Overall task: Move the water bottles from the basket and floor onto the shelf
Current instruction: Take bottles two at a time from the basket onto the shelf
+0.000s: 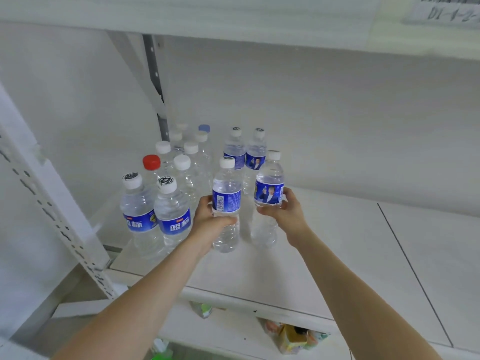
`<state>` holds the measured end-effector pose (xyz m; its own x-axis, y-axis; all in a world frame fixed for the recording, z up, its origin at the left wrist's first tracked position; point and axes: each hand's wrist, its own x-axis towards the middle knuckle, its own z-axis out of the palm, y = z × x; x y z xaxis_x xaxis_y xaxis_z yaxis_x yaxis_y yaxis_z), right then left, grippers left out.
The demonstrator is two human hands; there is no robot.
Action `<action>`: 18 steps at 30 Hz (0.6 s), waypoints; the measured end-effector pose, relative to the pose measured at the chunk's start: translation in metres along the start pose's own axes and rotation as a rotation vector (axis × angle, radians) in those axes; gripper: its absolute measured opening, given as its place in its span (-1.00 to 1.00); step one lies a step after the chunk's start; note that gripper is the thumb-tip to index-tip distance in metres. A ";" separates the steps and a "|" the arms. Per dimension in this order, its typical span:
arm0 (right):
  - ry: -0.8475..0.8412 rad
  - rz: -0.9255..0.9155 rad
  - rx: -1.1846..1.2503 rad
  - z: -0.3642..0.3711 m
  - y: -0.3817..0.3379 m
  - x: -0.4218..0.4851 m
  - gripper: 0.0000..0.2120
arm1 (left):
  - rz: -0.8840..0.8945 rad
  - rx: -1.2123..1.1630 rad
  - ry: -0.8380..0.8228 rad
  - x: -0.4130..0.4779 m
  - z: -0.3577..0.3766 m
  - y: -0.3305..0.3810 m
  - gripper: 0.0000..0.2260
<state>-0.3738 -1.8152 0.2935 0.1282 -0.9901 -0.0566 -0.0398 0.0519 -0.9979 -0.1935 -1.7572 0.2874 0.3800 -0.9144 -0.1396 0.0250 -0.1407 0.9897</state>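
the light is bright, flat and diffuse, with a cool greenish-white cast over the flat white shelf board (337, 255) and the pale back wall (311, 113). no lamp shows. faint soft shadows lie on the board just beside the standing bottles (171, 211), which are clear plastic with blue labels. the clear plastic carries small pale highlights, with no hard glare.

focus is best at the centre. the left-hand bottle (226, 198) and the right-hand bottle (269, 190), both clear with blue labels, show fairly crisp print. the white perforated metal upright (52, 203) at the left is smeared. the white paper label (446, 11) at top right is blurred, and the colourful packets (293, 336) under the board are soft. straight edges bow and lean near the borders.
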 end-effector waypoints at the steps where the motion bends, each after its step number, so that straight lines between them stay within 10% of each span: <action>1: 0.004 -0.008 -0.006 0.002 0.003 0.006 -0.44 | 0.003 -0.001 0.002 0.004 0.001 -0.002 -0.37; 18: 0.020 -0.122 -0.087 0.015 0.031 0.041 -0.32 | 0.061 0.010 -0.005 0.036 0.006 -0.028 -0.41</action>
<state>-0.3553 -1.8518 0.2600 0.1171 -0.9909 0.0660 -0.1109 -0.0791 -0.9907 -0.1858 -1.7878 0.2542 0.3761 -0.9231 -0.0797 -0.0075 -0.0890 0.9960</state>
